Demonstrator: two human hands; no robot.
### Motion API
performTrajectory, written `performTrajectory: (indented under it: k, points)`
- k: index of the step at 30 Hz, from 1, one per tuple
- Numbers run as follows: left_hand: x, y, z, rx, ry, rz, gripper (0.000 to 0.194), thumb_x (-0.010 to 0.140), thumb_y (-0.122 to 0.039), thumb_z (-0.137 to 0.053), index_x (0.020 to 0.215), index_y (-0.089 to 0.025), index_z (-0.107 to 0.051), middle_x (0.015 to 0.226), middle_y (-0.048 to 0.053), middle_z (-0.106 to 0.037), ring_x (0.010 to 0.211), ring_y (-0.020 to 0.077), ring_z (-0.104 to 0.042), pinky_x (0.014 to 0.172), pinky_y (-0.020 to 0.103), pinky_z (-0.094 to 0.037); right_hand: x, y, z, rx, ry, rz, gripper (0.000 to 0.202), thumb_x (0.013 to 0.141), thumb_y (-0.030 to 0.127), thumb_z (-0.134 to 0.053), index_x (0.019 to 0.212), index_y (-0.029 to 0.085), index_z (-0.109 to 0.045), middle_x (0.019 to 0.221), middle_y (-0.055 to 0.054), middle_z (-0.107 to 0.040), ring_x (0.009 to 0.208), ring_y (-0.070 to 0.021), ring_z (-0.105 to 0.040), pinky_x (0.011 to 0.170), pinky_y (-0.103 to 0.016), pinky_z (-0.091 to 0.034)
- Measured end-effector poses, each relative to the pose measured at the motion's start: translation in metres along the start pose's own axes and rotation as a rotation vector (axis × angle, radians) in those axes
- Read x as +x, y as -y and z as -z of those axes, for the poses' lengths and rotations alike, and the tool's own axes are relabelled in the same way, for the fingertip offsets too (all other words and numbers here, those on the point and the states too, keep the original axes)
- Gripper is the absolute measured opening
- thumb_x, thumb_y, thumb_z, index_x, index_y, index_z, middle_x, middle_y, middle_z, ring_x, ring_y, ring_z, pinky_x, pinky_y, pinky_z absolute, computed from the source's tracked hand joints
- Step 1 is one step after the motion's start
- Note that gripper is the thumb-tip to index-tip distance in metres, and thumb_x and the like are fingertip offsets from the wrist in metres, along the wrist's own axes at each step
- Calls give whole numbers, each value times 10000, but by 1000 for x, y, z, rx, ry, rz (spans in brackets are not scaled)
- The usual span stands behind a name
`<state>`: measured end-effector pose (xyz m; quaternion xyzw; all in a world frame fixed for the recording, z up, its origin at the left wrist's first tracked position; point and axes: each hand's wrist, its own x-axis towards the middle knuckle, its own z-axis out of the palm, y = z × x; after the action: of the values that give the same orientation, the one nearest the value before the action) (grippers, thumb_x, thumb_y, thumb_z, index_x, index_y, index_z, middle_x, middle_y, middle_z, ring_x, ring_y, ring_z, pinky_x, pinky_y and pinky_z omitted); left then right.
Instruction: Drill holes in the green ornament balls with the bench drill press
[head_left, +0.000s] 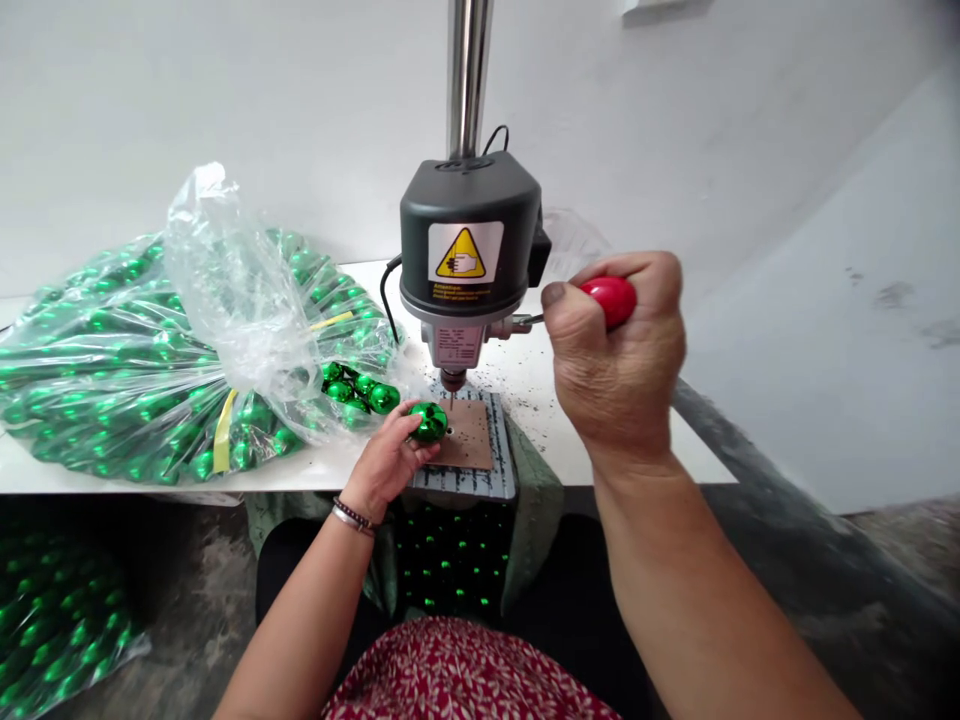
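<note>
My left hand (391, 458) holds a shiny green ball (429, 423) between thumb and fingers, just left of the thin drill bit (451, 401). The bit points down from a dark drill press (470, 235) with a yellow warning label. Under it lies a brown board (472, 437) on the grey machine base (504, 470), scattered with dark crumbs. My right hand (619, 350) is wrapped round the red knob (611, 300) of the press lever, right of the drill head.
A large clear bag (135, 370) of green balls fills the left of the white table (555, 400). Several loose-looking green balls (356, 390) show at its opening. Another bag (60, 620) lies low at the left. More green balls (454, 560) sit below the table's front edge.
</note>
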<state>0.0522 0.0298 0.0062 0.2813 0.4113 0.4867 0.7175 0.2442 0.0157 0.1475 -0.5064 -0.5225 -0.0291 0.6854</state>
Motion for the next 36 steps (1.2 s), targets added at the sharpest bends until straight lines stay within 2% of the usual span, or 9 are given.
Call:
performTrajectory:
  k: [4, 7, 12, 14, 17, 19, 21, 26, 36]
  points:
    - [15, -1, -2, 312, -120, -165, 502, 749, -211, -829, 1233, -185, -701, 1182, 79, -755, 1019, 205, -709, 937, 349, -584, 0, 1, 1, 3, 42, -17, 217, 903, 451, -620, 880, 269, -504, 810, 35, -609, 671, -112, -562, 646, -304, -522]
    - [22, -2, -4, 540, -129, -265, 494, 750, -274, -833, 1223, -175, -729, 1191, 76, -767, 1106, 236, -695, 1070, 384, -526, 1, 3, 1, 18, 36, -23, 220, 884, 451, -620, 882, 272, -492, 779, 43, -597, 612, -105, -524, 603, -295, -502]
    - [17, -6, -4, 813, -105, -346, 389, 743, -307, -806, 1111, -185, -769, 1070, 51, -770, 1072, 261, -685, 1058, 401, -524, 2, 3, 2, 28, 34, -7, 208, 872, 435, -617, 875, 273, -487, 761, 45, -588, 602, -102, -501, 580, -281, -486]
    - [10, -7, 0, 712, -99, -299, 432, 735, -304, -810, 1150, -195, -763, 1088, 52, -764, 1052, 249, -689, 995, 377, -554, 2, 3, 2, 14, 47, -12, 211, 880, 440, -611, 874, 272, -484, 779, 39, -589, 625, -104, -504, 594, -282, -490]
    - [-7, -3, 7, 273, -44, -126, 475, 789, -365, -792, 1232, -213, -713, 1125, 69, -755, 945, 203, -707, 808, 319, -602, 1, 3, 2, -9, 56, -21, 227, 896, 458, -606, 879, 270, -479, 824, 26, -591, 684, -114, -530, 645, -294, -507]
    - [-20, 1, 8, 3, -4, 11, 399, 828, -402, -782, 1165, -204, -703, 1054, 71, -757, 852, 179, -719, 703, 281, -605, 1, 3, 2, 0, 31, -26, 221, 883, 451, -611, 881, 267, -487, 840, 18, -588, 714, -123, -535, 668, -305, -508]
    - [-31, 6, 5, -145, 20, 114, 317, 860, -405, -781, 1074, -186, -698, 990, 71, -761, 813, 173, -736, 672, 263, -614, 0, 2, 1, 12, 7, -18, 220, 873, 443, -616, 884, 262, -493, 856, 10, -578, 746, -131, -538, 699, -317, -509]
    - [-48, 15, -5, -241, 22, 205, 263, 915, -389, -777, 1039, -172, -694, 985, 86, -783, 839, 193, -768, 709, 288, -655, -1, -1, 1, 7, 23, 3, 241, 887, 466, -613, 902, 265, -480, 891, 4, -581, 803, -148, -567, 772, -346, -519]
    - [-51, 23, -12, -312, -78, 289, 289, 936, -406, -781, 1071, -162, -703, 962, 91, -768, 845, 186, -763, 772, 299, -660, 1, -5, 1, -56, 27, 41, 248, 910, 485, -610, 903, 267, -492, 830, 19, -596, 709, -132, -547, 677, -323, -515]
